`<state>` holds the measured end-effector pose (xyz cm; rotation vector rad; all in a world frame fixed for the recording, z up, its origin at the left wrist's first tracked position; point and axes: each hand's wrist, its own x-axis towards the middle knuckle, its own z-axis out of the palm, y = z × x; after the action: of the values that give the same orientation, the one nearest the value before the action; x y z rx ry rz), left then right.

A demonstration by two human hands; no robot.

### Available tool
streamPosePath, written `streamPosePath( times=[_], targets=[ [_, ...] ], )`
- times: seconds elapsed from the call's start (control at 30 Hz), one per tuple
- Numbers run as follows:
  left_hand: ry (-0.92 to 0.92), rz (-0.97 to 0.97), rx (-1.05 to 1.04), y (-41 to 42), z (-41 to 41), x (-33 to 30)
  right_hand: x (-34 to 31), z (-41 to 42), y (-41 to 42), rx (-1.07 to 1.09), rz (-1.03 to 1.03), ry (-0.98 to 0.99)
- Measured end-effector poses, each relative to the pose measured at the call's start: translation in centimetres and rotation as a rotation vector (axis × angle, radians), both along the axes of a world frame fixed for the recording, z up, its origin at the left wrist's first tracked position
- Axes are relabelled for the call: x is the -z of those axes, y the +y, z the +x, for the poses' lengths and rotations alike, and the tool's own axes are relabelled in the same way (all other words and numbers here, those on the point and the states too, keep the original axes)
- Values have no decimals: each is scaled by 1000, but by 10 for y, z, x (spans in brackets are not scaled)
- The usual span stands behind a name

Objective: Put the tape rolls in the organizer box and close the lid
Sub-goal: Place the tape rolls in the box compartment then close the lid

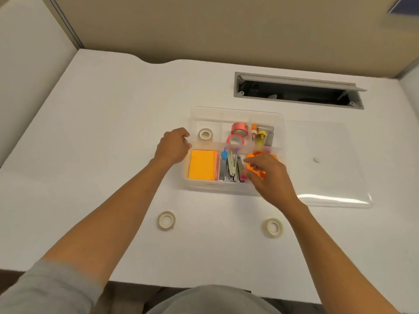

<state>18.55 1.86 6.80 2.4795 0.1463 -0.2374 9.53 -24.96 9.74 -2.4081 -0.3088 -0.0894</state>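
The clear organizer box (281, 123) sits mid-table with its lid off. A white tape roll (205, 134) lies in its back-left compartment, and two pink tape rolls (239, 129) lie in the back-middle one. Two more pale tape rolls rest on the table nearer me, one on the left (166, 220) and one on the right (273, 227). My left hand (173, 146) is against the box's left rim, fingers curled, with nothing seen in it. My right hand (269, 175) hovers over the front-right compartment, fingers apart, touching orange scissors (256, 155).
The clear lid (328, 155) lies flat on the table just right of the box. The front compartments hold orange sticky notes (202, 164) and staplers (231, 166); the back-right one holds small bottles. An open cable hatch (297, 91) is set in the desk behind the box.
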Motion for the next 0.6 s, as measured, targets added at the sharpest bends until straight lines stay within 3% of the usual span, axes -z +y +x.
streamPosePath(
  times=[0.13, 0.37, 0.6],
  targets=[
    [-66, -5, -101, -1, -16, 2, 17, -51, -22, 115, 36, 40],
    [-306, -132, -160, 17, -112, 24, 65, -123, -37, 384, -109, 194],
    [-197, 55, -47, 30, -214, 60, 87, -159, -32, 427, -266, 219]
  ],
)
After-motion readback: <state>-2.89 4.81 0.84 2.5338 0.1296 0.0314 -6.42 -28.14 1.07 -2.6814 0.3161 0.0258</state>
